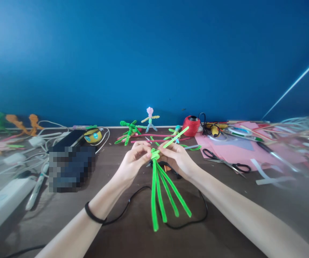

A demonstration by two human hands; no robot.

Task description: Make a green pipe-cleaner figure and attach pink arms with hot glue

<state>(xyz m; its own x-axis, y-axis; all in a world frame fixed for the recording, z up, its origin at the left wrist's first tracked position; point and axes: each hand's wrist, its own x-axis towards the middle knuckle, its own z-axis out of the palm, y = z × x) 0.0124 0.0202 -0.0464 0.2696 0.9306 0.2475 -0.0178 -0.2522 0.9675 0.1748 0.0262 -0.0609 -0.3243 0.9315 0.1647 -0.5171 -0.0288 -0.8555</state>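
Observation:
Between my two hands is a bundle of green pipe cleaners [160,186], joined at a twisted knot at the top, with several straight strands fanning down toward me. My left hand [137,157] pinches the knot from its left side. On the right, my right hand [176,154] is closed at the knot, and a lighter yellow-green pipe cleaner [178,135] sticks up and right from its fingers. Behind the hands stand a green pipe-cleaner figure [129,131] and a small pink, yellow and blue figure [150,118]. A dark object under the knot is mostly hidden.
Scissors [226,162] lie on pink paper [210,148] to the right, near a red spool of cord [191,126]. To the left are a yellow object [93,135], white cables, a marker [37,188] and a power strip [6,206]. A black cord [186,225] loops across the table.

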